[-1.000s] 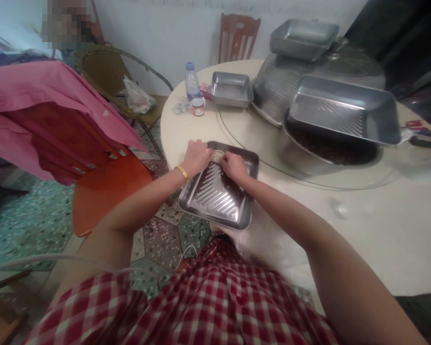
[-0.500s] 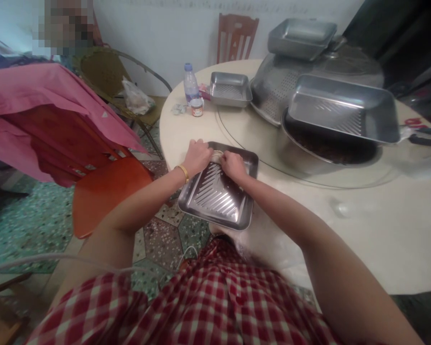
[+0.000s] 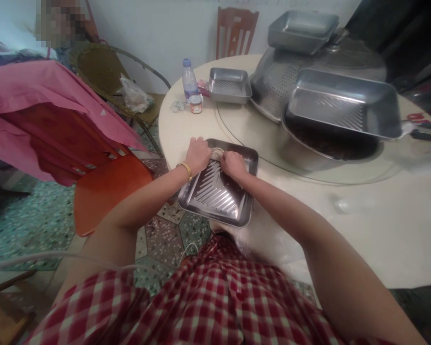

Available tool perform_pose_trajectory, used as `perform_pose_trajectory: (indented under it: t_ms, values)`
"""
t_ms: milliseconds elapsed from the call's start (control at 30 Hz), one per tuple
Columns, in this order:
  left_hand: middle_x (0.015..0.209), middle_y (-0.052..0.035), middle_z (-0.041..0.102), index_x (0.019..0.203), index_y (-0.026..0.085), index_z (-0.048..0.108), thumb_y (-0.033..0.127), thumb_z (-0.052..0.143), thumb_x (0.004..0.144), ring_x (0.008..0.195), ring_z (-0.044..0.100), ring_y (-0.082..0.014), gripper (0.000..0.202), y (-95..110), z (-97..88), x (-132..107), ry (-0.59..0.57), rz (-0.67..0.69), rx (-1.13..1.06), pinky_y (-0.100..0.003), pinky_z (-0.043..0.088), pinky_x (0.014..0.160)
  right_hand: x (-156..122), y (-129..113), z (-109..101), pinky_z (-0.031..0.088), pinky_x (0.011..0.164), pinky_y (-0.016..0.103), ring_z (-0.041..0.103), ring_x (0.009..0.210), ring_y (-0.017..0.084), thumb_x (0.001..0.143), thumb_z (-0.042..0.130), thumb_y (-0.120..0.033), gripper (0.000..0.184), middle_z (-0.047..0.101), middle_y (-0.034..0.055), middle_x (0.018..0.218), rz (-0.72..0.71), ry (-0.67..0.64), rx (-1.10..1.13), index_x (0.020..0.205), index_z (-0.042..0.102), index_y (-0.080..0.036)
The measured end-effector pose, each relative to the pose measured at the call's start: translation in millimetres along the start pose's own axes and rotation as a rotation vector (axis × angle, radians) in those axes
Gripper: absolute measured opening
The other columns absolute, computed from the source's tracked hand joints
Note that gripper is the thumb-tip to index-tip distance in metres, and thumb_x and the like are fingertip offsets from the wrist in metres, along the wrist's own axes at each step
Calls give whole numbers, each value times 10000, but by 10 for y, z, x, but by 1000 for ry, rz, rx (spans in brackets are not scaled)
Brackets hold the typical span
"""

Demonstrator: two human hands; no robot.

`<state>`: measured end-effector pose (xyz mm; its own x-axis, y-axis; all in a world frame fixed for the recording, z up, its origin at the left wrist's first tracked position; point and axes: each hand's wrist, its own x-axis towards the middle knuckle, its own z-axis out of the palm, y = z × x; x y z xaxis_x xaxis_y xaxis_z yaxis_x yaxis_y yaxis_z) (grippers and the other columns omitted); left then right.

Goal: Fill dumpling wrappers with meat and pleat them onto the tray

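Left hand (image 3: 198,157) and right hand (image 3: 234,166) close together, fingers curled in, both pinching a pale rounded piece (image 3: 216,154) from opposite sides. Probably dough; too small and half-covered to be sure. It sits at the far end of a rectangular steel tray (image 3: 219,191), over the ridged bottom.

Handling, my read: piece is light, soft, easily torn or squashed; fingertip pressure only, hold at the edges. Tray looks stiff, light for its size, slick if wet; take it by the rolled rim on two opposite sides. Its near left corner sticks out past the edge of the round desk (image 3: 179,129), so pressing there could tip it.

Further out: glass turntable (image 3: 266,153) carrying a steel basin (image 3: 305,155) with dark contents, deep steel pan (image 3: 341,100) resting across its top. Beyond: perforated colander (image 3: 276,81), small steel pan (image 3: 230,86), plastic bottle (image 3: 189,84) with a small tub (image 3: 196,104) just beside it.
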<state>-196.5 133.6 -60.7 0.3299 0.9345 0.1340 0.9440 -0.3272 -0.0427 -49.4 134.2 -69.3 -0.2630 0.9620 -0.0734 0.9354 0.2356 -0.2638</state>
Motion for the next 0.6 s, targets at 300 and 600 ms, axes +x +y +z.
perform_pose_trajectory:
  t_ms: [300, 600]
  values:
    - [953, -165, 666, 835, 132, 720, 157, 446, 926, 1076, 497, -323, 289, 54, -120, -50, -72, -49, 91, -481, 324, 918, 7, 24, 12, 510, 927, 331, 685, 1102, 282, 971, 448, -277, 335, 714, 203, 1176, 14, -33, -13, 1108, 707, -115]
    - [1028, -200, 658, 886, 98, 728, 100, 369, 928, 1128, 488, -335, 362, 145, -84, -30, -115, -59, 141, -473, 325, 917, 3, 0, 28, 506, 926, 336, 689, 1100, 294, 961, 422, -199, 345, 713, 222, 1171, 10, -30, -5, 1115, 710, -88]
